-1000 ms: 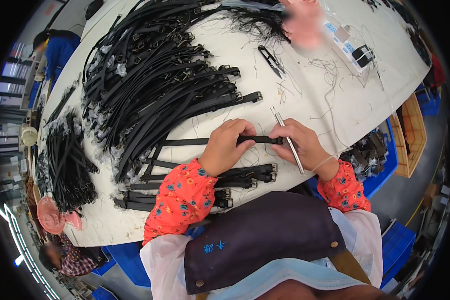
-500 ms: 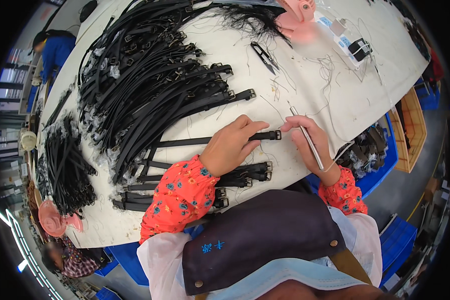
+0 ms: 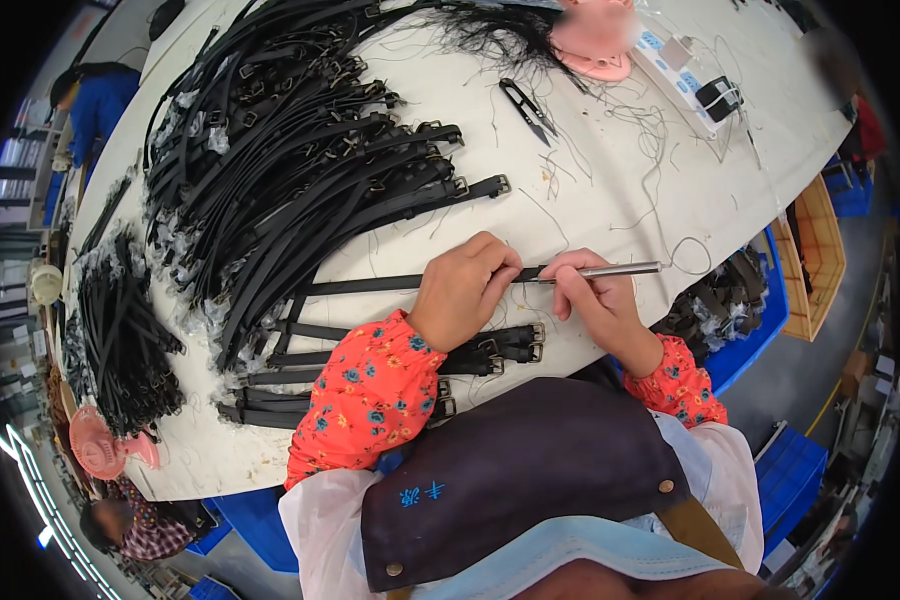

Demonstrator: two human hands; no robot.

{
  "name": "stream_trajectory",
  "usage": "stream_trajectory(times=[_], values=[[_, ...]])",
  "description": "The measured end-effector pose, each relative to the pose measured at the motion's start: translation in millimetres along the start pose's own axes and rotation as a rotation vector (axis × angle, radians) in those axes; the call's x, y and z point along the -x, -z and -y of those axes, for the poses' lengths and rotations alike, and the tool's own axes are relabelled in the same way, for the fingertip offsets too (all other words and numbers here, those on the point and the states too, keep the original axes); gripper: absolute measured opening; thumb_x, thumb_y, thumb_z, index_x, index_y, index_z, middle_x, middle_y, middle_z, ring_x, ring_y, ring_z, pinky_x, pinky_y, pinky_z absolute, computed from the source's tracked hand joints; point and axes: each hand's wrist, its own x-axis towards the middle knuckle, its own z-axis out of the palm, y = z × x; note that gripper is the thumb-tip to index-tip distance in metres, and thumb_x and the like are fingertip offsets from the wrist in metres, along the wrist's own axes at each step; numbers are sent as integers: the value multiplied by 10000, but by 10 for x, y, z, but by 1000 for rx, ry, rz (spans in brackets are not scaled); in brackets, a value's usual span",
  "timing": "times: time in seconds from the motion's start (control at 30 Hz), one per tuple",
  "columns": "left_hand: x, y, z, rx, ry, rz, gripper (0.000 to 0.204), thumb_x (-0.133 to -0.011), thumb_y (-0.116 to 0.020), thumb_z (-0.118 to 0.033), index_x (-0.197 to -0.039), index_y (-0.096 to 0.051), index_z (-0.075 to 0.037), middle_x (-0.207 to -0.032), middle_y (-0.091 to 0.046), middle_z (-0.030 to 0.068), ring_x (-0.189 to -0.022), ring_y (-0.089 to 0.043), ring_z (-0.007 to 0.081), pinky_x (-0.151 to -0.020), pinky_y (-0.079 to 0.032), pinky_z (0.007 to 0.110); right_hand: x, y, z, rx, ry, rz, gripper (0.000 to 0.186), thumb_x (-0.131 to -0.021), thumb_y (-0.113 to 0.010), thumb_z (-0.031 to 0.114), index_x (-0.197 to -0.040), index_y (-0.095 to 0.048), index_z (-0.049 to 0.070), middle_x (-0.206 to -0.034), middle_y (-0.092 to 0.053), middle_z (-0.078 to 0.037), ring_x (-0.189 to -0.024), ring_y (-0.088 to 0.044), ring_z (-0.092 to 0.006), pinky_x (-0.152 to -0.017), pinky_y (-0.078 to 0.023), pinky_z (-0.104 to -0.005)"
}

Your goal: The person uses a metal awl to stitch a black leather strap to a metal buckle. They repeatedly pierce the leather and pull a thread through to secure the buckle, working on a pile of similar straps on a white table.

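My left hand (image 3: pixel 460 292) is closed on a thin black belt (image 3: pixel 365 285) near its buckle end, just above the white table (image 3: pixel 590 215). A slim silver pen-shaped tool (image 3: pixel 625 268) with a thin cord lies in my right hand (image 3: pixel 602 308), its fingers pinched around it. The tool's tip points left and meets the belt's end beside my left fingertips. My right fingers cover the buckle. Below my left hand, several more buckled belts (image 3: pixel 510 345) lie side by side near the table's front edge. A large heap of black belts (image 3: pixel 290 200) spreads to the upper left.
Black thread snips (image 3: pixel 527 112) lie beyond my hands amid loose threads. A power strip (image 3: pixel 675 80) and a pink fan (image 3: pixel 595 45) stand at the far right. A blue crate (image 3: pixel 760 330) of dark straps sits off the right edge. Another pink fan (image 3: pixel 95 442) is at the left.
My right hand has moved left to the belt's end. The pen-shaped tool has swung from nearly upright to level, its tip now at the belt. My left hand stays on the belt.
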Motion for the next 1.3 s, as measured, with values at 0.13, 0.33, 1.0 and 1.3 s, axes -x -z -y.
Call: stream_trajectory(times=[0.13,0.33,1.0,1.3], values=[[11,24,-18,43,43,16,61,-905,-699,-21,-959,-674,-35,-893,-649,77,-648,-609,198,-600,-483,306,-9,-26,3,17,9,0,182,-1068,-552,154,-1085,-654,5,-829,-619,-22,-669,-586,-62,-587,-480,-229],[13,44,-14,56,65,44,64,-911,-699,-40,-964,-663,-37,-893,-644,74,-630,-586,187,-590,-468,307,-18,-38,-17,70,12,5,177,-1060,-570,148,-1090,-650,-7,-964,-623,-62,-680,-614,-85,-605,-506,-244],[35,148,-19,135,162,140,60,-924,-670,-25,-978,-646,-11,-975,-662,71,-701,-618,164,-633,-493,287,-27,-39,8,104,37,-4,186,-1065,-564,155,-1115,-650,-1,-827,-621,-33,-671,-619,-78,-602,-517,-240],[30,156,-41,114,146,152,74,-917,-681,-35,-981,-652,-11,-1020,-679,75,-722,-635,173,-640,-499,293,-38,-52,28,129,40,-3,198,-1069,-562,168,-1119,-653,0,-810,-617,-23,-680,-614,-72,-608,-516,-234]])
